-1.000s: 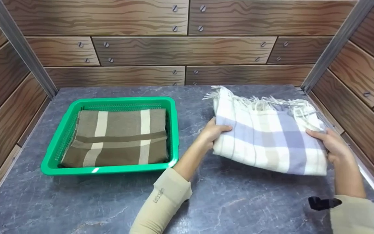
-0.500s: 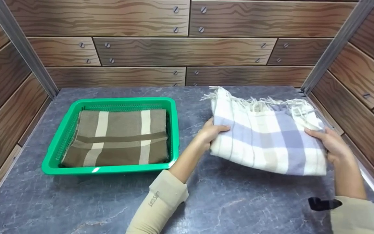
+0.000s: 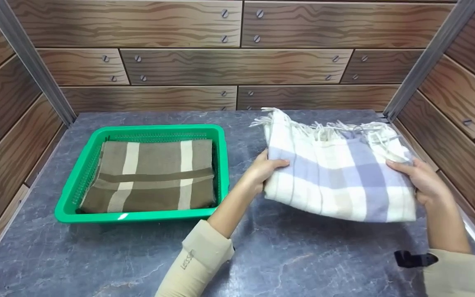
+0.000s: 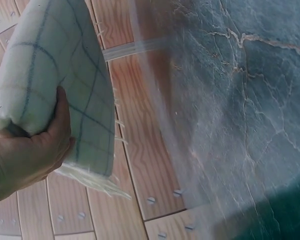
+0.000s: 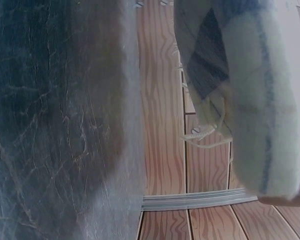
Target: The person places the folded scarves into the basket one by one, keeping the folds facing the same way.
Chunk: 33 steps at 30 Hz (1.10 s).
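Observation:
A folded white, lavender and beige checked scarf (image 3: 336, 177) with a fringe along its far edge is held above the right part of the table. My left hand (image 3: 264, 169) grips its left side, thumb on top and fingers underneath; in the left wrist view the left hand (image 4: 45, 145) curls round the folded scarf (image 4: 80, 85). At the opposite side my right hand (image 3: 425, 181) grips the scarf, its thumb laid over the cloth. The right wrist view shows the thick folded scarf (image 5: 265, 115), with most of that hand out of frame.
To the left stands a green plastic basket (image 3: 138, 216) with a folded brown and cream striped cloth (image 3: 155, 177) in it. Both rest on a grey marbled table (image 3: 303, 255). Wood-patterned walls (image 3: 237, 66) enclose the back and sides.
The scarf's left side and my left hand have drifted slightly left. My right hand has hardly moved, and both hands keep their grip.

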Each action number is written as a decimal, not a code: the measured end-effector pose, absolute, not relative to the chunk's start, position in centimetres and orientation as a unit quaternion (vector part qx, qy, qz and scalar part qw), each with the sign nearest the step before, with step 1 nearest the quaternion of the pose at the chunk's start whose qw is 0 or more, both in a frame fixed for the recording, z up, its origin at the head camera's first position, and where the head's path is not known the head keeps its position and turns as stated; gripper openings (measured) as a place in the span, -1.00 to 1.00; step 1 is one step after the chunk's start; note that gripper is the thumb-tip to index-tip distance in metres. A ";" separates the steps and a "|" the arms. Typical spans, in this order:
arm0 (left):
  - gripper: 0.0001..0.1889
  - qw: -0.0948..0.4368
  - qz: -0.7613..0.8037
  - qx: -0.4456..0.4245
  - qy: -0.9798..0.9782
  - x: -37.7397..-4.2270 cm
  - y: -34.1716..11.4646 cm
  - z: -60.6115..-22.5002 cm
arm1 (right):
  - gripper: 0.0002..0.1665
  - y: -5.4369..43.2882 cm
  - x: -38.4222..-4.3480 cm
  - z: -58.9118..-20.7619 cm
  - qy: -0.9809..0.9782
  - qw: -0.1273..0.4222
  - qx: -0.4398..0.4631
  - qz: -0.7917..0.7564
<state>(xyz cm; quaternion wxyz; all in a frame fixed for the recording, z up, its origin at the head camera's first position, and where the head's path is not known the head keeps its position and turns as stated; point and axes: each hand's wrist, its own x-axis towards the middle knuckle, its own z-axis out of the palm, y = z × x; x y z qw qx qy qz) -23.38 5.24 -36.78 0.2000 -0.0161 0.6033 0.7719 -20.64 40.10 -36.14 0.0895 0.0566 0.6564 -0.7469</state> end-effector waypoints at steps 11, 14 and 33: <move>-0.45 0.204 0.778 -0.010 0.594 -23.0 4.2 -36.4 | -0.83 39.4 -20.6 -35.7 0.654 0.090 0.054 -0.749; -0.45 0.206 0.780 -0.007 0.591 -22.9 3.8 -36.1 | -0.82 39.1 -20.5 -35.5 0.648 0.089 0.048 -0.755; -0.41 0.212 0.778 -0.004 0.592 -22.4 2.0 -35.3 | -0.85 37.5 -20.1 -34.9 0.637 0.083 0.017 -0.766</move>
